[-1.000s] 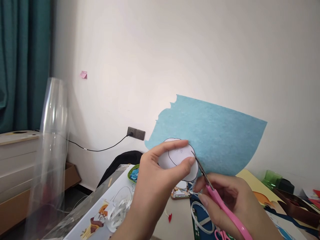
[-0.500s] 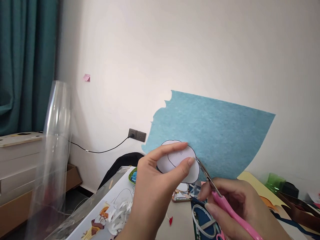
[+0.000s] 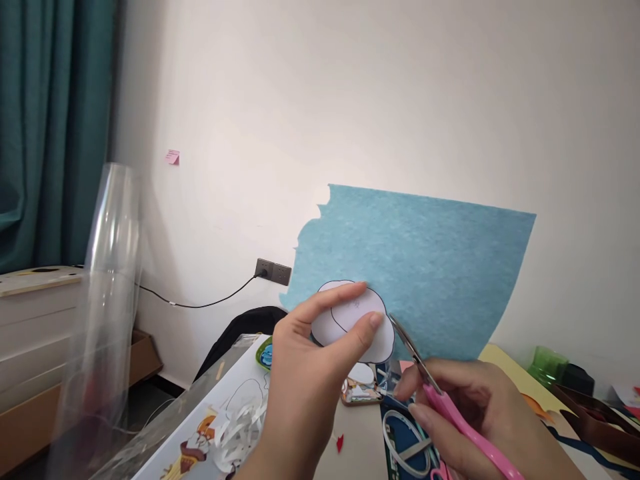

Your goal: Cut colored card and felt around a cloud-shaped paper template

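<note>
My left hand (image 3: 315,353) pinches a white paper piece (image 3: 383,340) with a black cloud-like outline against a large light-blue sheet (image 3: 425,260). The blue sheet stands up behind it, its left edge cut in scallops. My right hand (image 3: 465,400) is closed on pink-handled scissors (image 3: 450,410). The blades point up and left, and their tips meet the right edge of the white piece, over the blue sheet. The blades look nearly closed.
On the table lie white paper scraps (image 3: 240,433), a green dish (image 3: 261,353) with blue bits, a small tin (image 3: 363,393), a coiled white band (image 3: 390,443) and a red scrap (image 3: 340,443). A clear plastic roll (image 3: 110,267) stands left. A socket (image 3: 273,271) is on the wall.
The blue sheet has tilted and shifted left, its right corner most. My left hand and the white piece have moved slightly left. The scissor tips have followed a little leftward.
</note>
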Demonstrator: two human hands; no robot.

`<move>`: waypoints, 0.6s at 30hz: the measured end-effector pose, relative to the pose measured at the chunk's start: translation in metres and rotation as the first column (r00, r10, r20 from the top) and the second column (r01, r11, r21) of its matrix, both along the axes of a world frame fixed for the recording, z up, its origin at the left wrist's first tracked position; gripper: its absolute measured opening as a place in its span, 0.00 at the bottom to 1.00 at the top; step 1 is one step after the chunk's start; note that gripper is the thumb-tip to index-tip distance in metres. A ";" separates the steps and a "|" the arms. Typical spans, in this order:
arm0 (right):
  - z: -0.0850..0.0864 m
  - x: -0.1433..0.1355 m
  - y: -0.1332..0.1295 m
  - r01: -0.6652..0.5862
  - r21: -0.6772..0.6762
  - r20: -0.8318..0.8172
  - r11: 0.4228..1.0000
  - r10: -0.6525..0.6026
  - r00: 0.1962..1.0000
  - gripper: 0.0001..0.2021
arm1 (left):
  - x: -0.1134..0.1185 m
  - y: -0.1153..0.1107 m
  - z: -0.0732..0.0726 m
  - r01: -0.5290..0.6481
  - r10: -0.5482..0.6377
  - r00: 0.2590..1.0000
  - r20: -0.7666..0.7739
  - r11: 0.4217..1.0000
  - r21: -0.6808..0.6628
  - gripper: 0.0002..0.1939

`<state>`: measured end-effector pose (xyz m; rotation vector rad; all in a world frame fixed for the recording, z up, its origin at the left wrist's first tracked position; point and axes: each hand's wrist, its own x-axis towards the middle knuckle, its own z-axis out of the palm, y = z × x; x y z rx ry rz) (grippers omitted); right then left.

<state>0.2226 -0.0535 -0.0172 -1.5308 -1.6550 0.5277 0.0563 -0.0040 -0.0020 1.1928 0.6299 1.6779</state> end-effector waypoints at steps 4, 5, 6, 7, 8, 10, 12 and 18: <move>-0.001 -0.001 -0.002 0.015 0.009 -0.010 1.000 -0.015 1.000 0.06 | 0.000 0.000 0.000 0.031 -0.031 0.999 0.021 1.000 -0.002 0.10; -0.002 0.000 -0.002 0.009 0.020 -0.002 1.000 -0.009 1.000 0.06 | 0.000 0.000 0.001 0.033 -0.033 0.999 0.025 0.999 -0.003 0.10; -0.002 0.000 -0.001 0.002 0.021 0.004 1.000 -0.002 1.000 0.06 | 0.000 0.000 0.001 0.031 -0.031 0.999 0.027 1.000 -0.003 0.09; -0.003 -0.001 0.000 -0.004 0.016 0.010 1.000 0.004 1.000 0.06 | 0.000 0.000 0.001 0.027 -0.027 0.999 0.027 1.000 -0.003 0.09; -0.003 -0.001 0.000 -0.004 0.010 0.015 1.000 0.003 1.000 0.07 | 0.000 0.000 0.002 0.022 -0.022 0.999 0.026 1.000 -0.004 0.09; -0.001 -0.002 0.001 0.004 -0.019 0.027 1.000 -0.003 1.000 0.08 | 0.000 0.000 0.002 0.019 -0.019 1.000 0.016 1.000 -0.013 0.09; 0.002 -0.004 0.000 0.006 -0.061 0.049 0.998 -0.003 0.999 0.08 | 0.000 -0.001 0.001 0.023 -0.023 1.000 0.012 0.999 -0.027 0.10; 0.012 -0.010 -0.007 -0.028 -0.110 0.080 0.994 0.037 0.996 0.11 | 0.000 -0.001 0.001 0.036 -0.034 0.999 0.028 0.998 -0.059 0.11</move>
